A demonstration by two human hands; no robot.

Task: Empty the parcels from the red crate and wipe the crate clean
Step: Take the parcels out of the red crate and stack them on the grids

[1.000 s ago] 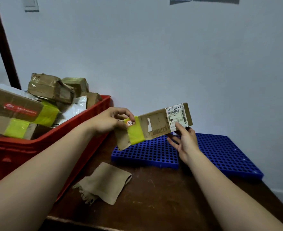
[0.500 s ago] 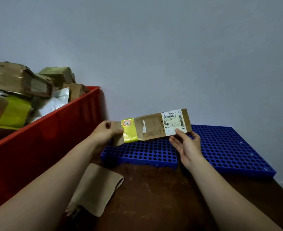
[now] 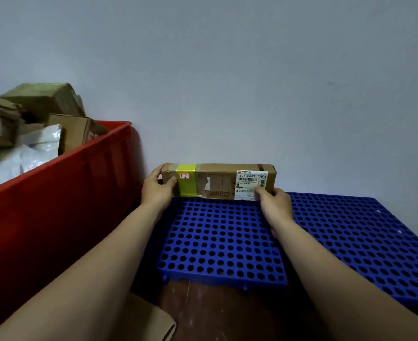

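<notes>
Long cardboard parcel is outside the red crate, standing on its long edge at the back of the blue holey mat, close to the wall; both hands are on it: left hand grips the taped end, right hand pinches the label corner; more parcels are piled in the crate; a brown cloth lies on the surface.

A plain, pale grey-blue wall fills most of the view, with one faint smudge towards the right. The light is soft and dim. Below is a dark brown, scratched wooden table. A blue perforated panel lies on it against the wall, with a second panel just beside it.
</notes>
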